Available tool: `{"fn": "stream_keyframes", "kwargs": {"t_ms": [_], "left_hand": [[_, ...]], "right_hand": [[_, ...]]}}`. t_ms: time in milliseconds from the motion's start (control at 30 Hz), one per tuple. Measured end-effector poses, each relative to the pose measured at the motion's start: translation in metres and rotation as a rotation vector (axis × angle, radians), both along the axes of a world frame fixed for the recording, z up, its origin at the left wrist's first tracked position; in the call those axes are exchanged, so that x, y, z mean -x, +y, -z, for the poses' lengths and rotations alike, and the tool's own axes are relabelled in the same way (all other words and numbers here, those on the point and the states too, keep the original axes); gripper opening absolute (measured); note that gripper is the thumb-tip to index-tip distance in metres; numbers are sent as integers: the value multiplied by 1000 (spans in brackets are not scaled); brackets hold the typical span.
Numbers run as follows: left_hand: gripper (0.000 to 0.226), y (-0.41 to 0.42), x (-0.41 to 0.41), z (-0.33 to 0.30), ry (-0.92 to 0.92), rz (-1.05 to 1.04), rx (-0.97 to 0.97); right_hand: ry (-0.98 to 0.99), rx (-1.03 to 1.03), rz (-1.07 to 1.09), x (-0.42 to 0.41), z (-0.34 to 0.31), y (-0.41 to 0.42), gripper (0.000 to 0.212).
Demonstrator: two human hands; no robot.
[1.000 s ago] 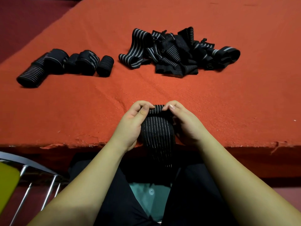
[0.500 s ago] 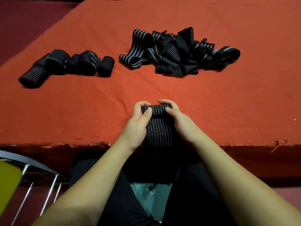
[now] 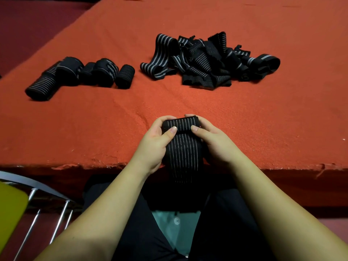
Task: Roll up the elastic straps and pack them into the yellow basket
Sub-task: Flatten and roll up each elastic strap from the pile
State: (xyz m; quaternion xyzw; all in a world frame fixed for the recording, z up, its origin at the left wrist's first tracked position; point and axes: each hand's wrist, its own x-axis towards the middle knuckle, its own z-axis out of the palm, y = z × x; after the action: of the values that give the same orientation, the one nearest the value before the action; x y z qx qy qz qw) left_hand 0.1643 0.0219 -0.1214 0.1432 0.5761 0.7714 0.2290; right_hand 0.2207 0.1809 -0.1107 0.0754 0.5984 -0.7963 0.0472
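Black elastic with thin pale lines makes the strap that both hands are working on, at the near edge of the orange cloth covering the table. The left hand and the right hand hold it from the two sides, fingers curled behind the small started roll and each thumb pressing on its front, so the roll sits between the fingertips and cannot open again. Below the thumbs the free part of the strap lies flat and then hangs over the table edge toward the lap; I think it is kept there so that its own weight holds it straight while the roll is turned toward the body. The roll looks only begun, because most of the strap is not yet wound. Beyond the fingertips and to the right, well apart, the pile of loose straps waits, within reach for the next pick. Beyond the left hand's fingers and further left, the finished rolls lie in a row, touching one another, probably collected there to be packed together. A yellow shape with a metal frame shows below and left of the left forearm; whether this is the basket I cannot tell. The grip must stay tight, since elastic material likes to spring open.
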Motion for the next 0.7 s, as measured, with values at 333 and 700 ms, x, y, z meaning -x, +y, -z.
{"fn": "stream_keyframes", "kwargs": {"t_ms": [333,700], "left_hand": [[30,-4,3,-3,-133,-20,-136],[13,5,0,5,-9,-35,46]], "right_hand": [[11,29,-46,5,0,2,36],[114,-90,39,-3,3,-4,26]]}}
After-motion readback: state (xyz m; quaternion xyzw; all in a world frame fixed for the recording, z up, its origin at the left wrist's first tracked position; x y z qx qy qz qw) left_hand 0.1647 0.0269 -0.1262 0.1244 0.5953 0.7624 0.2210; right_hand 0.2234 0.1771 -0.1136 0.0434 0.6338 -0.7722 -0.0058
